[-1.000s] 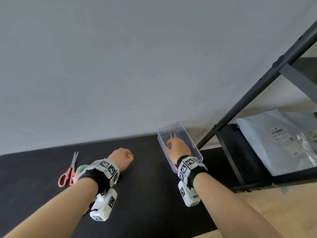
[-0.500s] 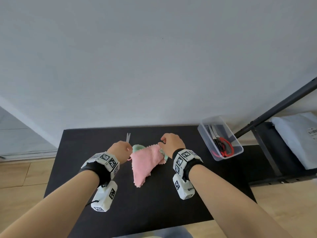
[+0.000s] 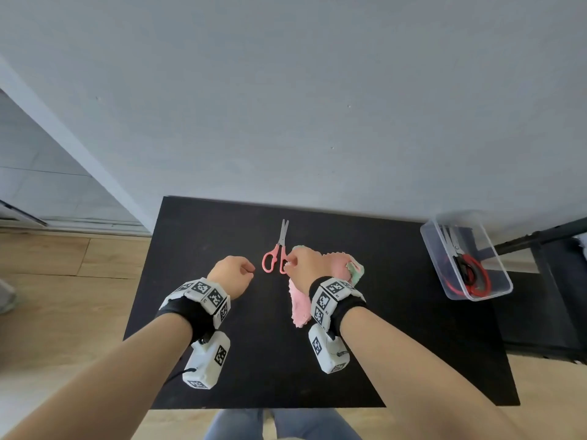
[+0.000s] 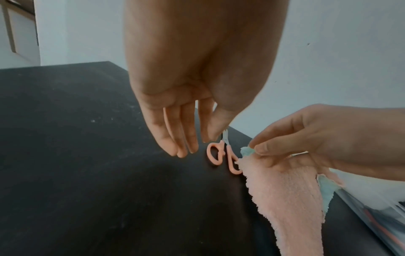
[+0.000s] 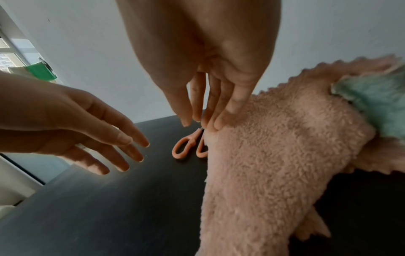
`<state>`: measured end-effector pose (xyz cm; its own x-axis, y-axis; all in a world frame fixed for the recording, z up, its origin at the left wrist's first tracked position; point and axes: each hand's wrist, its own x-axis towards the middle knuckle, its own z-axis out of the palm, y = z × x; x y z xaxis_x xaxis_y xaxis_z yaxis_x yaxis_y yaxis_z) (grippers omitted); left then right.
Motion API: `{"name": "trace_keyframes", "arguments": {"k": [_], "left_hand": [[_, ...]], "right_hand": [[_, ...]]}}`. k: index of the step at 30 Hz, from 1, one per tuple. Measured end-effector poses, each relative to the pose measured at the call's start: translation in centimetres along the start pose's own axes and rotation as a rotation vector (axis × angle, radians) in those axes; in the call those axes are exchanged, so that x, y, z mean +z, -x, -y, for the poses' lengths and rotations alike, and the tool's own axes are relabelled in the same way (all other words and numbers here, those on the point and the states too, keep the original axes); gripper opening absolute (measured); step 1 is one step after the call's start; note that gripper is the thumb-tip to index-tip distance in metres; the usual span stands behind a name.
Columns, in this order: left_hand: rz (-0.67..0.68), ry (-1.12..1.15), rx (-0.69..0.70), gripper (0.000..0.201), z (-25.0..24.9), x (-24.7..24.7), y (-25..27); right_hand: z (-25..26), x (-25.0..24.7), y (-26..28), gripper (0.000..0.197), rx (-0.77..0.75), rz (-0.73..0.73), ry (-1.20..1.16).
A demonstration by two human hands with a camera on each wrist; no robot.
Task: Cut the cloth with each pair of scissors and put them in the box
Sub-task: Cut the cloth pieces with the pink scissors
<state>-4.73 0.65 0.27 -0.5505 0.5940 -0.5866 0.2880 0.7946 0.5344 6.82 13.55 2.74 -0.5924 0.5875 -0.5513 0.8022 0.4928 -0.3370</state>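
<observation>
Both hands hover above the black table [image 3: 222,360], and every place below is given relative to the pink scissors [image 3: 275,252] lying flat on it. These scissors have salmon-pink loop handles toward the person and short steel blades, slightly parted at the tips, pointing toward the wall.

Just right of them hangs the cloth [image 3: 298,304], a fluffy pink piece with a zigzag edge and a mint-green underside showing at its far right corner; its lower end droops toward the person, and its upper left corner overlaps the right handle loop in the head view. Well to the right, at the table's edge, stands the clear plastic box [image 3: 500,281], holding red-handled scissors [image 3: 475,276] and at least one more pair whose colour is hard to make out.

At the cloth's upper left corner, the right hand [image 3: 303,268] pinches the fabric between thumb and fingertips [image 4: 266,147] and lifts it off the table, close above the right handle loop. Left of the handles and near them, the left hand [image 3: 232,276] holds nothing; its fingers [image 5: 129,143] are relaxed, nearly straight and pointing down toward the table, touching neither scissors nor cloth.
</observation>
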Motion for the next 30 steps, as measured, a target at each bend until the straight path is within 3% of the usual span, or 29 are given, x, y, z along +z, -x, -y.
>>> {"name": "trace_keyframes", "arguments": {"k": [7, 16, 21, 26, 30], "left_hand": [[-0.004, 0.069, -0.02, 0.031, 0.0, 1.1, -2.1], [-0.031, -0.16, 0.051, 0.056, -1.5, 2.4, -3.4], [-0.016, -0.256, 0.063, 0.044, -2.6, 2.7, -4.3], [0.042, -0.146, -0.021, 0.032, -3.2, 2.5, -4.9], [0.08, 0.119, -0.029, 0.03, -2.4, 2.1, -5.0]], "right_hand": [[0.7, 1.2, -2.6, 0.018, 0.004, -0.015, 0.028], [0.6, 2.1, -4.8, 0.027, 0.038, -0.076, 0.102], [0.7, 2.4, -5.7, 0.021, 0.078, -0.043, 0.089], [0.9, 2.4, -6.0, 0.02, 0.126, 0.015, -0.049], [1.2, 2.1, -5.7, 0.024, 0.122, 0.013, -0.174]]}}
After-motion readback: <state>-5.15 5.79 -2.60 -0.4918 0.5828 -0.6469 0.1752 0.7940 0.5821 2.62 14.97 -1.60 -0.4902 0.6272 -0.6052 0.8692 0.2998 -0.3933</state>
